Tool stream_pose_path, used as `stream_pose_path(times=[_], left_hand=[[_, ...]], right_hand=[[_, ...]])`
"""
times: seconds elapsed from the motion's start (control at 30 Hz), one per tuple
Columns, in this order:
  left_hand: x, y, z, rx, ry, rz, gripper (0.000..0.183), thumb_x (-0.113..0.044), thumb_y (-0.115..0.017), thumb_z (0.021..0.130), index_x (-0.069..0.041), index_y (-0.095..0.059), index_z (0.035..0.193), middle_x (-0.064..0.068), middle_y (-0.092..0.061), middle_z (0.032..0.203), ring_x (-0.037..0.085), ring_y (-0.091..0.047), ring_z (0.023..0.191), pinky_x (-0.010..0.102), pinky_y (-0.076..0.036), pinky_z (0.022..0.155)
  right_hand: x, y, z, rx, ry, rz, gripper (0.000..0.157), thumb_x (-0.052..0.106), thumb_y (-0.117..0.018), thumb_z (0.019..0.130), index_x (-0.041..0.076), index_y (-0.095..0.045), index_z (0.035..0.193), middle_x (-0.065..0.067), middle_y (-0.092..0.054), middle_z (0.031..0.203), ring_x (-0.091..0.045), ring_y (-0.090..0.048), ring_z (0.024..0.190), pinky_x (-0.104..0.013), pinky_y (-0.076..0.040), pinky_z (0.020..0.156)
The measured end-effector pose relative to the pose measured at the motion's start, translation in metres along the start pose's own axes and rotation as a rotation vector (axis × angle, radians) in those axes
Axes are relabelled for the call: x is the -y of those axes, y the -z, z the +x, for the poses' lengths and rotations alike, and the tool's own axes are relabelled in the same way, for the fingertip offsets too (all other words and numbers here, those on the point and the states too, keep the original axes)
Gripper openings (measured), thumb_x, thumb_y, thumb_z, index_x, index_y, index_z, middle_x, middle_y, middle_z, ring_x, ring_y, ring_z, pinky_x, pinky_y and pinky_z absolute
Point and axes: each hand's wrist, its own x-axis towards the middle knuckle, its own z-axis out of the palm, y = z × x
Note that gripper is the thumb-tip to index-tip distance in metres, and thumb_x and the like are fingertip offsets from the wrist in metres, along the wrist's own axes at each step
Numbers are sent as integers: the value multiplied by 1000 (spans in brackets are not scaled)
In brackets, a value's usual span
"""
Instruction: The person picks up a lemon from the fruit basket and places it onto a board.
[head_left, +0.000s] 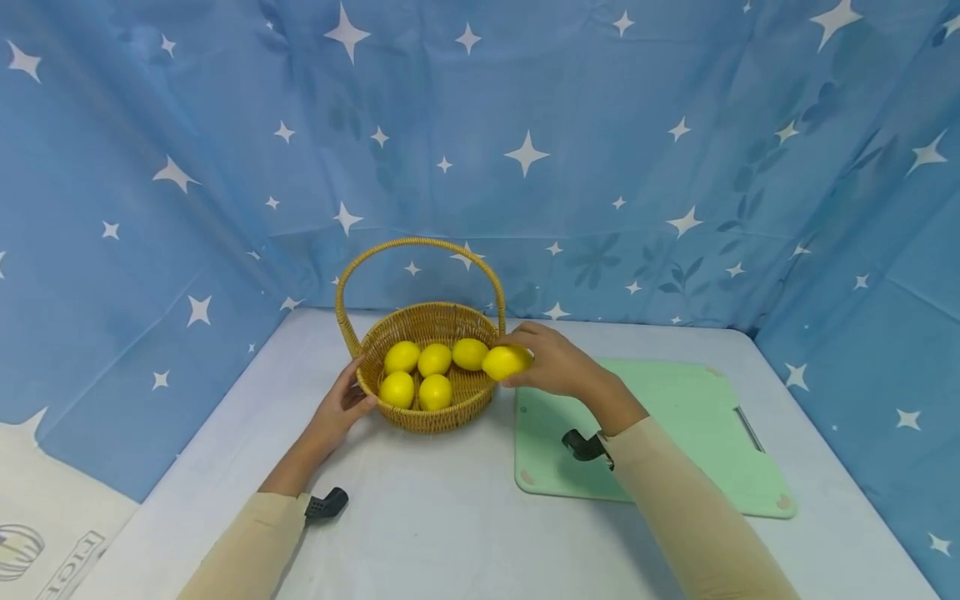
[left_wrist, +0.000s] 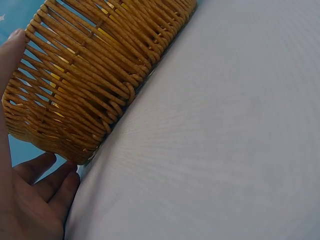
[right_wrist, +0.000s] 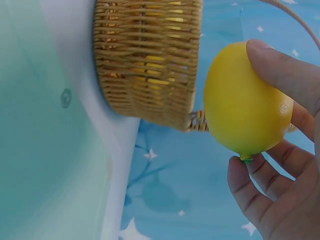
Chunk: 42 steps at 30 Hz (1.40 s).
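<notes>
A wicker basket (head_left: 429, 423) with a tall arched handle holds several yellow lemons (head_left: 435, 360). At its left side is my left hand (head_left: 335, 414), thumb and fingers spread and lightly curved against the wicker wall. In the left wrist view that hand's thumb lies along the basket (left_wrist: 85, 65) near the rim, and the fingertips are by the lower wall. My right hand (head_left: 551, 360) pinches another lemon (right_wrist: 245, 100) between thumb and fingers, just above the basket's right rim. A small green stem tip shows on this lemon in the right wrist view.
A light green cutting board (head_left: 675, 417) lies to the right of the basket, partly under my right forearm. A white cloth (head_left: 435, 517) covers the table. Blue star-patterned curtains (head_left: 480, 125) hang behind and at both sides.
</notes>
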Motion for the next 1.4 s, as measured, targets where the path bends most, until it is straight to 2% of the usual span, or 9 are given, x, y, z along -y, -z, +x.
stream_pose_path(times=[0.03,0.13,0.27,0.6,0.87,1.0,1.2,1.4], left_hand=[[5,0,1,-4,-6,0,76,-16,-61,98,-19,-14,158,22,-23,156,42,-35,135,53,-30,110],[3,1,1,2,-17,-10,75,-16,-60,98,-18,-14,158,22,-22,156,42,-34,135,54,-30,109],[-15,1,-3,19,-14,-25,76,-13,-61,98,-9,-13,157,27,-21,155,47,-33,134,56,-31,108],[-16,2,-3,18,7,-18,76,-13,-61,97,-10,-13,157,29,-24,153,47,-34,134,57,-30,108],[-15,3,-4,17,17,3,77,-14,-61,97,-13,-14,157,28,-27,152,44,-38,132,55,-32,108],[-13,3,-4,6,16,3,76,-15,-61,97,-13,-14,157,29,-27,151,45,-38,132,55,-32,108],[-13,1,-3,12,10,4,75,-12,-60,98,-11,-13,157,29,-26,152,46,-38,132,56,-31,108],[-16,-1,-3,8,9,-5,76,-11,-60,97,-10,-13,157,30,-25,152,47,-37,132,58,-31,108]], right_hand=[[-3,0,-2,-9,-2,3,59,35,-83,79,20,-61,132,6,-54,121,-20,-50,111,-46,-46,94],[-11,-1,-7,-32,-21,-2,60,36,-83,78,19,-61,132,4,-54,122,-21,-51,111,-46,-46,95],[-23,-5,-11,-52,-47,4,59,34,-83,79,18,-61,131,2,-54,124,-23,-51,111,-46,-47,92],[-49,-17,-21,-66,-119,34,55,30,-83,80,14,-63,129,-5,-56,122,-26,-54,105,-46,-49,88],[-65,-23,-24,-45,-164,47,55,31,-81,81,11,-62,129,-8,-57,123,-26,-55,101,-46,-49,85],[-71,-26,-25,-43,-160,23,57,30,-81,81,7,-62,129,-11,-57,122,-28,-55,102,-48,-49,86],[-79,-29,-23,-47,-161,-81,59,29,-81,80,4,-61,130,-13,-58,121,-32,-55,105,-50,-47,90],[-84,-30,-24,-61,-179,-78,59,27,-81,81,3,-60,131,-16,-57,122,-34,-54,107,-52,-46,91]])
